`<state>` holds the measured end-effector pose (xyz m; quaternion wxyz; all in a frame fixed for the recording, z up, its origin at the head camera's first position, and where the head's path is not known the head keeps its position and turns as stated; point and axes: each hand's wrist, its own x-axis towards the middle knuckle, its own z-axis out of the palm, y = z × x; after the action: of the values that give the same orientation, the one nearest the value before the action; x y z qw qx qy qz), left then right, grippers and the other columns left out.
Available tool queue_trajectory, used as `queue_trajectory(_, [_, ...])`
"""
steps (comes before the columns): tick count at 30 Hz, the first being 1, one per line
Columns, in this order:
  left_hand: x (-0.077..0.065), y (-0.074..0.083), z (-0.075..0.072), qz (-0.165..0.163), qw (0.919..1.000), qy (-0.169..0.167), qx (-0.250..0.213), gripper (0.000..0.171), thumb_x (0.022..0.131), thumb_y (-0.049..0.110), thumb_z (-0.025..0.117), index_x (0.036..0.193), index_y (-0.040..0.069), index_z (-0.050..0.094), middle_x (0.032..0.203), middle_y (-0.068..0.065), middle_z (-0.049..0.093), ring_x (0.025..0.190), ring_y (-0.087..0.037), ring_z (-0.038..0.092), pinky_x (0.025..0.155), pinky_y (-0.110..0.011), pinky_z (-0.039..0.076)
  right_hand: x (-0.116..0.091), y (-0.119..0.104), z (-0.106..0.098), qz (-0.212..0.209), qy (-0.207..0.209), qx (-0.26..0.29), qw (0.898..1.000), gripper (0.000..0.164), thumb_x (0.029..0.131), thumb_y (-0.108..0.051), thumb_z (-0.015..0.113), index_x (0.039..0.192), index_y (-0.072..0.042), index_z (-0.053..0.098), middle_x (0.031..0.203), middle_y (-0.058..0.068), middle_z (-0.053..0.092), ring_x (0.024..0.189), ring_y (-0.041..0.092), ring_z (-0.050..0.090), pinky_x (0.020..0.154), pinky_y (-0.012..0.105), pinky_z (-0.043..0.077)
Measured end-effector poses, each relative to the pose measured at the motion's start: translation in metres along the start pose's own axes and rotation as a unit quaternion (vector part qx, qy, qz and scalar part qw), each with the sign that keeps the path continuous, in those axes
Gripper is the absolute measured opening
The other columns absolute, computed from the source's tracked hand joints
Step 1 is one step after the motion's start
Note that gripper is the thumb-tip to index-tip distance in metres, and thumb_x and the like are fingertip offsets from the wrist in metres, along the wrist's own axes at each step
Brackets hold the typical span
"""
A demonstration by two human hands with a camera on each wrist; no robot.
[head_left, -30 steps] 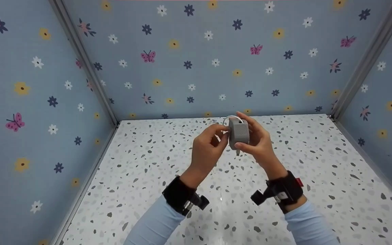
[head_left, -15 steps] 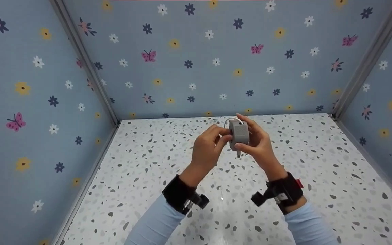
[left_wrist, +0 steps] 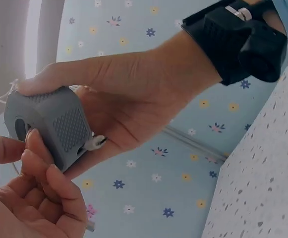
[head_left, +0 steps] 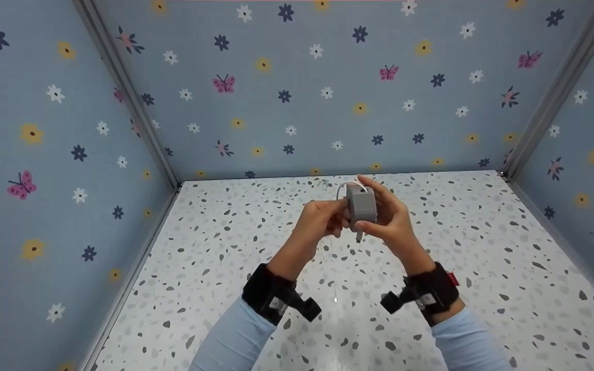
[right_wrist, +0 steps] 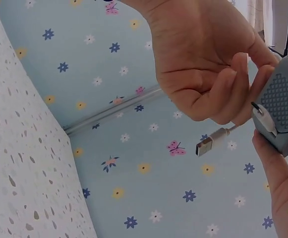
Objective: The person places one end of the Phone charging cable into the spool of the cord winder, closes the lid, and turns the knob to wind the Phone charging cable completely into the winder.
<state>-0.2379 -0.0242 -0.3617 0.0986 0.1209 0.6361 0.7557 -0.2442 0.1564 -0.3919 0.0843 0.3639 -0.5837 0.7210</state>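
A small grey box (head_left: 364,208) with textured sides is held up above the table in the head view. My right hand (head_left: 399,224) grips it from the right, thumb on the near side and fingers behind. At its left face, the thumb and index finger of my left hand (head_left: 315,221) pinch at a dark rounded recess (left_wrist: 21,128); the exact part pinched is hidden. A thin white cable (head_left: 346,184) arcs over the box's top. One white connector (left_wrist: 95,143) sticks out of a slot in the box. In the right wrist view, a USB plug (right_wrist: 210,142) dangles beside the left fingers.
A white speckled table (head_left: 225,309) lies below both hands. Light blue walls (head_left: 323,118) with printed flowers and butterflies stand at the back and sides, joined by grey corner rails (head_left: 133,98). Black camera straps (head_left: 271,293) circle both wrists.
My left hand has turned at the wrist, its thumb and index finger rolling over at the box's left face. The box has sunk slightly; the right hand keeps its grip.
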Motion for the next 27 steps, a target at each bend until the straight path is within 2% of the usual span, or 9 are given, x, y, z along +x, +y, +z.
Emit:
queue_trajectory(3, [-0.001, -0.002, -0.006, 0.099, 0.9922, 0.027, 0.070, 0.027, 0.097, 0.020, 0.056, 0.082, 0.003, 0.070, 0.069, 0.002, 0.064, 0.055, -0.009, 0.050, 0.056, -0.022, 0.045, 0.001, -0.002, 0.000, 0.010, 0.000, 0.012, 1.000, 0.070, 0.083, -0.015, 0.077, 0.145, -0.018, 0.044, 0.137, 0.002, 0.055, 0.112, 0.018, 0.058, 0.085, 0.027, 0.052])
queue_trajectory(5, [-0.002, -0.005, -0.011, 0.192, 0.9718, 0.045, 0.128, 0.017, 0.095, 0.015, 0.060, 0.090, 0.003, 0.071, 0.078, 0.001, 0.066, 0.059, -0.010, 0.053, 0.057, -0.023, 0.046, 0.002, -0.002, 0.000, 0.011, -0.003, 0.013, 1.000, 0.069, 0.084, -0.014, 0.076, 0.145, -0.019, 0.044, 0.137, 0.001, 0.055, 0.109, 0.017, 0.058, 0.083, 0.026, 0.052])
queue_trajectory(9, [-0.001, -0.010, -0.017, 0.368, 0.8943, 0.063, 0.246, 0.007, 0.090, 0.010, 0.068, 0.095, 0.010, 0.073, 0.091, -0.003, 0.065, 0.064, -0.013, 0.055, 0.060, -0.025, 0.047, 0.003, -0.004, 0.001, 0.008, -0.009, 0.016, 1.000, 0.070, 0.084, -0.015, 0.076, 0.146, -0.018, 0.043, 0.137, 0.003, 0.055, 0.108, 0.017, 0.059, 0.083, 0.026, 0.053])
queue_trajectory(13, [0.002, -0.015, -0.016, 0.463, 0.8200, 0.077, 0.328, 0.010, 0.086, 0.017, 0.073, 0.094, 0.011, 0.074, 0.091, -0.003, 0.063, 0.069, -0.012, 0.057, 0.062, -0.026, 0.051, 0.003, -0.004, 0.002, 0.006, -0.018, 0.019, 1.000, 0.071, 0.084, -0.014, 0.076, 0.147, -0.014, 0.042, 0.137, 0.005, 0.055, 0.109, 0.018, 0.059, 0.084, 0.027, 0.053])
queue_trajectory(15, [0.003, -0.017, -0.015, 0.479, 0.7966, 0.091, 0.358, 0.013, 0.085, 0.020, 0.073, 0.094, 0.010, 0.074, 0.089, -0.002, 0.063, 0.069, -0.010, 0.058, 0.061, -0.025, 0.051, 0.003, -0.004, 0.002, 0.006, -0.021, 0.020, 1.000, 0.071, 0.084, -0.012, 0.075, 0.147, -0.013, 0.041, 0.137, 0.006, 0.054, 0.109, 0.019, 0.060, 0.084, 0.028, 0.053])
queue_trajectory(17, [0.003, -0.020, -0.014, 0.478, 0.7881, 0.104, 0.374, 0.015, 0.084, 0.022, 0.074, 0.093, 0.010, 0.073, 0.088, -0.002, 0.062, 0.067, -0.010, 0.058, 0.060, -0.024, 0.051, 0.002, -0.003, 0.002, 0.006, -0.023, 0.021, 1.000, 0.071, 0.084, -0.010, 0.075, 0.147, -0.013, 0.041, 0.137, 0.007, 0.054, 0.108, 0.019, 0.060, 0.084, 0.028, 0.053])
queue_trajectory(19, [0.001, -0.021, -0.012, 0.461, 0.7930, 0.112, 0.382, 0.014, 0.085, 0.022, 0.073, 0.093, 0.009, 0.073, 0.086, -0.002, 0.061, 0.065, -0.012, 0.056, 0.058, -0.023, 0.049, 0.002, -0.003, 0.002, 0.007, -0.023, 0.022, 0.999, 0.071, 0.084, -0.010, 0.075, 0.146, -0.013, 0.042, 0.137, 0.007, 0.054, 0.109, 0.020, 0.060, 0.084, 0.028, 0.053])
queue_trajectory(21, [-0.001, -0.021, -0.009, 0.428, 0.8139, 0.109, 0.377, 0.013, 0.088, 0.021, 0.071, 0.092, 0.009, 0.072, 0.082, -0.003, 0.060, 0.063, -0.014, 0.055, 0.057, -0.023, 0.046, 0.002, -0.003, 0.002, 0.009, -0.022, 0.022, 0.999, 0.071, 0.084, -0.010, 0.075, 0.146, -0.014, 0.042, 0.137, 0.007, 0.054, 0.109, 0.019, 0.059, 0.085, 0.028, 0.053])
queue_trajectory(27, [-0.005, -0.013, 0.003, 0.231, 0.9424, 0.050, 0.237, 0.015, 0.096, 0.016, 0.060, 0.087, 0.005, 0.063, 0.067, -0.004, 0.057, 0.057, -0.011, 0.051, 0.054, -0.021, 0.042, 0.003, -0.004, 0.003, 0.006, -0.010, 0.002, 1.000, 0.072, 0.082, -0.006, 0.076, 0.146, -0.011, 0.042, 0.139, 0.006, 0.052, 0.116, 0.022, 0.056, 0.086, 0.027, 0.053])
